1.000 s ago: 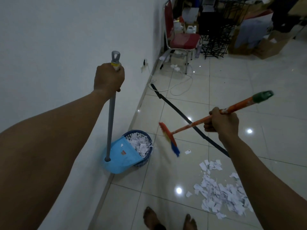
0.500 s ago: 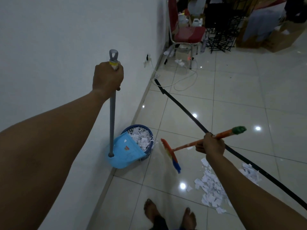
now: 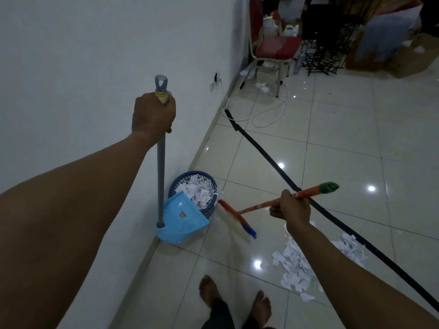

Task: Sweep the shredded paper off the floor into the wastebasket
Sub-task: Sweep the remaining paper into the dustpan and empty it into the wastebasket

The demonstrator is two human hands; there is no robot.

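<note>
A round blue wastebasket (image 3: 211,210) stands against the wall, heaped with white paper shreds. My left hand (image 3: 153,113) grips the top of the grey handle of a light blue dustpan (image 3: 183,222), which is tipped against the basket's near rim. My right hand (image 3: 291,207) grips the orange handle of a broom (image 3: 237,219), whose head hangs just right of the basket above the floor. A pile of shredded paper (image 3: 294,269) lies on the tiles under my right forearm, partly hidden by it.
A black strip (image 3: 266,155) runs diagonally across the glossy tiles, with more shreds beside it. A white cable (image 3: 268,117) loops near the wall socket. A red chair (image 3: 275,46), wire racks and boxes crowd the far end. My bare feet (image 3: 235,298) stand close to the pile.
The broom and my right hand have dropped lower and nearer to the basket. The view has shifted, so the paper pile sits more under my right arm. The dustpan stays tipped at the basket.
</note>
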